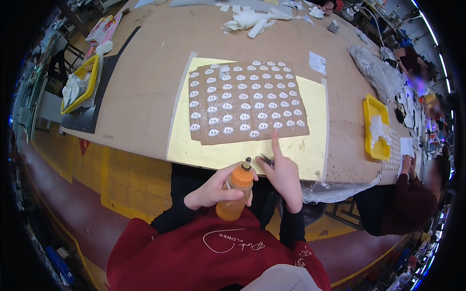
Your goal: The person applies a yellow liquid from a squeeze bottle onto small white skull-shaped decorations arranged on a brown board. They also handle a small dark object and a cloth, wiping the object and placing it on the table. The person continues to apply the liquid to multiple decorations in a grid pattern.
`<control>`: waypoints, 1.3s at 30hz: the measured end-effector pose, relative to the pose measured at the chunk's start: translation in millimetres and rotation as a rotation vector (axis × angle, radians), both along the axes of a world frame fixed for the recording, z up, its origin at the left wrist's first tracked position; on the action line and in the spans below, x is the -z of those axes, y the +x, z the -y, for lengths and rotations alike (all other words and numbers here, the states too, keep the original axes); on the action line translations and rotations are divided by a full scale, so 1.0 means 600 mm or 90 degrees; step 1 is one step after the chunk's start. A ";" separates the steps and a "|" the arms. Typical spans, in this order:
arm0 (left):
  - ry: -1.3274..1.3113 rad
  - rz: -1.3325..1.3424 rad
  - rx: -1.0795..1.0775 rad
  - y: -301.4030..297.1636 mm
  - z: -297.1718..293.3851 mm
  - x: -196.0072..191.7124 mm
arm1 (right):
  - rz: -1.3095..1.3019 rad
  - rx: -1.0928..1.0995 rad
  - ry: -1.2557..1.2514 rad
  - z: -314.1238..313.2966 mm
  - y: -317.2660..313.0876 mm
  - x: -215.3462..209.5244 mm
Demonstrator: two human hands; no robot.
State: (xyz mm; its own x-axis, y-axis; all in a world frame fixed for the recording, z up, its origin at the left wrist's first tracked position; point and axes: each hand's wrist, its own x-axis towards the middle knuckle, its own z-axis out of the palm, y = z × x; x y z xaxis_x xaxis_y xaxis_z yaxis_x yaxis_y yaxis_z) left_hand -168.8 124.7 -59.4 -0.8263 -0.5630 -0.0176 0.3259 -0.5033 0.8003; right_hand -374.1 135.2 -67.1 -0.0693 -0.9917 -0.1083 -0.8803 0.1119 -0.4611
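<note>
My left hand (217,188) is wrapped round an orange squeeze bottle (230,209) with an orange cap and a dark nozzle pointing up. Over the table's near edge, my right hand (283,177) stretches its index finger to the lower edge of a brown cardboard sheet (252,102). The fingertip is at or just below one of the white pieces (277,125). Its other fingers are curled round a small dark tool (266,159), mostly hidden. Rows of small white rounded pieces with dark dots cover the cardboard, which lies on a pale yellow sheet (194,153).
Yellow trays stand left (92,82) and right (367,131), each holding white material. White scraps (245,22) lie at the far side, and a clear plastic bag (371,68) at the far right. A person in dark red (412,203) works at the right.
</note>
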 end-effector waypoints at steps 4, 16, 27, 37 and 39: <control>-0.066 0.096 -0.069 -0.005 0.017 0.000 | 0.604 0.129 -0.042 0.003 -0.013 -0.012; -0.024 0.157 0.033 0.000 0.027 0.016 | 0.450 -0.190 -0.155 0.004 0.005 -0.026; 0.147 0.037 0.207 -0.011 0.011 0.010 | 1.133 0.021 0.377 -0.039 -0.023 -0.053; -0.104 0.125 0.043 -0.068 0.002 0.016 | 1.395 0.157 0.343 -0.047 -0.061 -0.028; -0.117 0.141 0.046 -0.078 -0.002 0.015 | 1.412 0.155 0.321 -0.052 -0.066 -0.031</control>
